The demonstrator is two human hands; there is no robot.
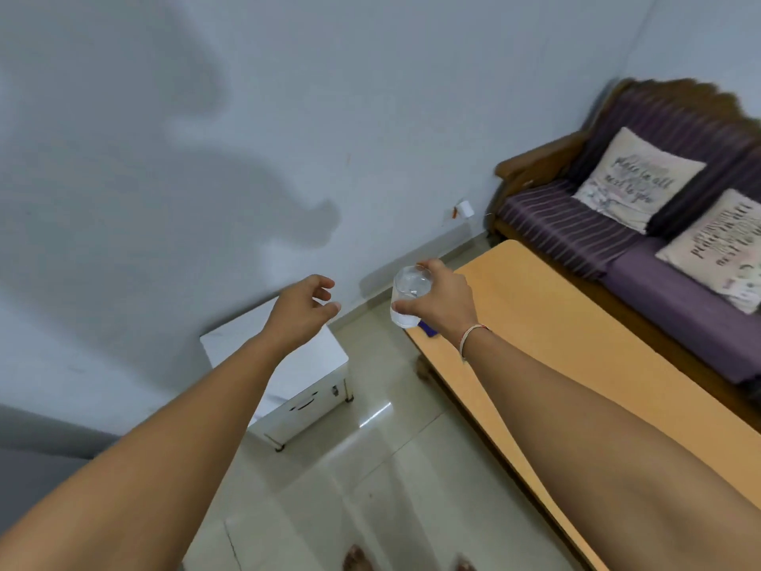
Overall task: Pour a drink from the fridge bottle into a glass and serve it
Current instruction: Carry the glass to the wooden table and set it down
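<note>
My right hand [442, 300] grips a clear glass [407, 296] holding a clear drink, with fingers wrapped round its side. The glass hangs in the air just past the near left corner of a long orange-brown wooden table [576, 335]. Left of the glass, my left hand [302, 309] is stretched forward with its fingers loosely curled, holding nothing. The fridge bottle is not in view.
A small white cabinet [313, 389] stands against the pale wall below my left hand. A purple striped sofa [667, 282] with two printed cushions [634, 179] runs behind the table on the right. Glossy tiled floor [370, 467] lies between cabinet and table. My bare feet show at the bottom.
</note>
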